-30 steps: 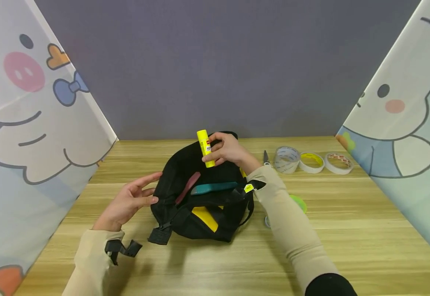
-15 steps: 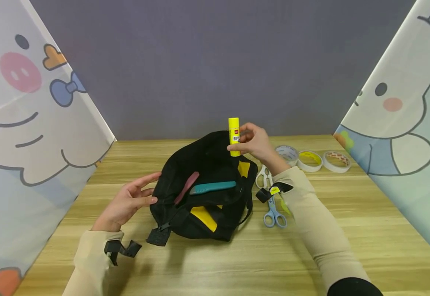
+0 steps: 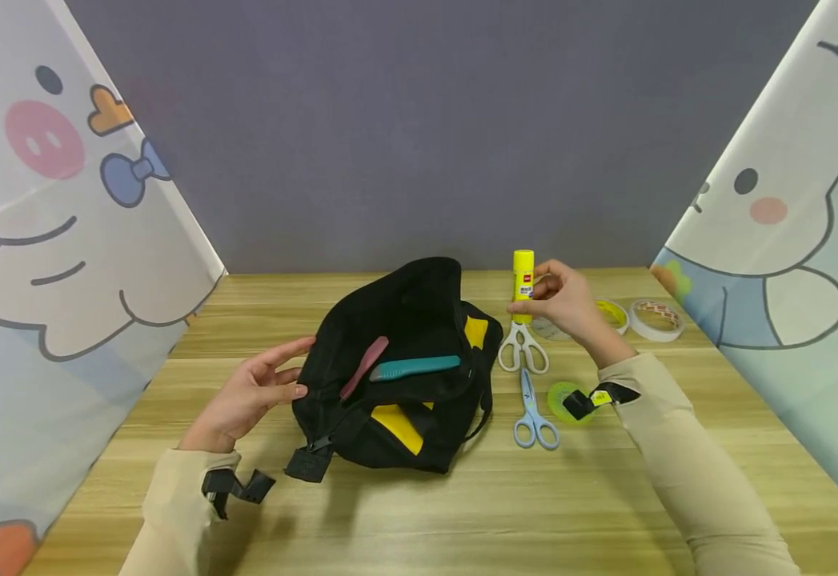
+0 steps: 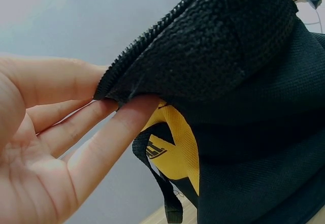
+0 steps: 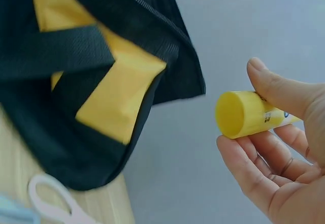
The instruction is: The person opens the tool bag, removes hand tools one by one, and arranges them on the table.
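Note:
A black bag with yellow panels (image 3: 339, 328) stands unzipped on the table. My left hand (image 3: 249, 392) pinches its left rim, thumb and fingers meeting at the zipper edge (image 4: 139, 51) in the left wrist view. Inside the bag lie a teal utility knife (image 3: 419, 367) and a slim pink item (image 3: 365, 366) of unclear kind. To the right of the bag, my right hand (image 3: 568, 304) holds a yellow glue stick (image 3: 523, 276) upright between thumb and fingers. Its bottom end overlaps the white-handled scissors (image 3: 523, 350) in the head view, hiding their blades.
Blue scissors (image 3: 534, 420) lie in front of the white ones, beside a green disc (image 3: 563, 402). Several tape rolls line the back right, among them a white one (image 3: 658, 320) and one with a yellow core (image 3: 622, 322). A grey wall (image 3: 419, 144) closes the back.
My right hand has carried the glue stick from over the bag's opening to the right, and the stick has turned upright. My left hand has stayed at the bag's rim.

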`<state>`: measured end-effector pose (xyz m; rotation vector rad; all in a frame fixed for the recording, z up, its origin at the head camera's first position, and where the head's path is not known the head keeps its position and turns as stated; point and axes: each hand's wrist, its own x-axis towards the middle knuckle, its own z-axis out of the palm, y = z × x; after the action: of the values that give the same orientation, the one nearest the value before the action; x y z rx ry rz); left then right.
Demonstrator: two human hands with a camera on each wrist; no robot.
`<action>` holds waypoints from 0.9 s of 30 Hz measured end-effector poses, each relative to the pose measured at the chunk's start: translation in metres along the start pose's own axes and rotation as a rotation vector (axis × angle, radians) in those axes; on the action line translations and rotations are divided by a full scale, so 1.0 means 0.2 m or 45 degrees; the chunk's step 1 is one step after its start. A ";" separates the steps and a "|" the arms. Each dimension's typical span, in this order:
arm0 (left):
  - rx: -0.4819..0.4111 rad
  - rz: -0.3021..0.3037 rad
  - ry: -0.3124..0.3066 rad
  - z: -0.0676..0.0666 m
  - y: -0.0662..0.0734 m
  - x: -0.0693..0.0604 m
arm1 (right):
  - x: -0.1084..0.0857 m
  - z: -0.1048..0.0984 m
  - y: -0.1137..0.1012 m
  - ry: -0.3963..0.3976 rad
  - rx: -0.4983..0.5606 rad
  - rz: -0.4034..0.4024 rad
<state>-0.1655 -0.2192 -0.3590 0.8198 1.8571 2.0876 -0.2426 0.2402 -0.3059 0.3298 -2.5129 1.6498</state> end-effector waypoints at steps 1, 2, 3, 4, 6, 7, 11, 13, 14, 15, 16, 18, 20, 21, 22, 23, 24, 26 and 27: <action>0.003 0.000 0.001 0.00 0.00 0.00 | -0.01 -0.02 0.01 0.009 -0.021 -0.002; 0.004 0.001 0.003 0.00 0.00 0.00 | -0.02 -0.03 0.02 0.017 -0.035 -0.005; 0.004 0.004 0.001 0.00 0.01 0.00 | -0.04 -0.05 0.04 0.026 -0.049 -0.006; 0.005 0.005 0.002 0.00 0.01 0.00 | -0.05 -0.07 0.05 0.035 -0.067 -0.007; 0.001 0.005 0.005 0.00 0.02 0.00 | -0.07 -0.10 0.08 0.049 -0.098 -0.017; -0.001 0.004 0.006 0.00 0.02 0.00 | -0.08 -0.12 0.09 0.052 -0.108 -0.014; 0.002 0.002 0.012 0.00 0.03 0.00 | -0.13 -0.19 0.16 0.061 -0.163 0.002; 0.009 0.000 0.013 0.01 0.03 0.00 | -0.16 -0.22 0.20 0.060 -0.191 0.020; 0.012 0.000 0.012 0.01 0.03 0.00 | -0.17 -0.23 0.22 0.059 -0.207 0.027; 0.018 -0.005 0.016 0.01 0.03 0.00 | -0.18 -0.24 0.24 0.055 -0.220 0.037; 0.020 -0.007 0.015 0.01 0.03 0.00 | -0.19 -0.26 0.26 0.056 -0.238 0.042; 0.014 -0.007 0.012 0.02 0.03 0.00 | -0.21 -0.28 0.31 0.055 -0.267 0.050; 0.007 -0.010 0.015 0.02 0.03 0.00 | -0.24 -0.31 0.35 0.044 -0.306 0.061; 0.003 -0.011 0.016 0.02 0.03 0.00 | -0.25 -0.32 0.37 0.036 -0.325 0.062; -0.002 -0.010 0.015 0.02 0.03 0.00 | -0.26 -0.34 0.39 0.021 -0.350 0.065; -0.007 -0.010 0.016 0.02 0.03 0.00 | -0.27 -0.35 0.42 -0.001 -0.367 0.070; -0.007 -0.012 0.018 0.02 0.02 -0.01 | -0.28 -0.37 0.44 -0.025 -0.389 0.073; -0.004 -0.017 0.022 0.02 0.02 -0.01 | -0.29 -0.39 0.49 -0.075 -0.436 0.084; -0.001 -0.020 0.023 0.02 0.02 -0.01 | -0.30 -0.40 0.52 -0.098 -0.461 0.086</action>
<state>-0.1612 -0.2174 -0.3550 0.7864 1.8651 2.0931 -0.2108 0.3597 -0.3791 0.2762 -2.8369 1.1847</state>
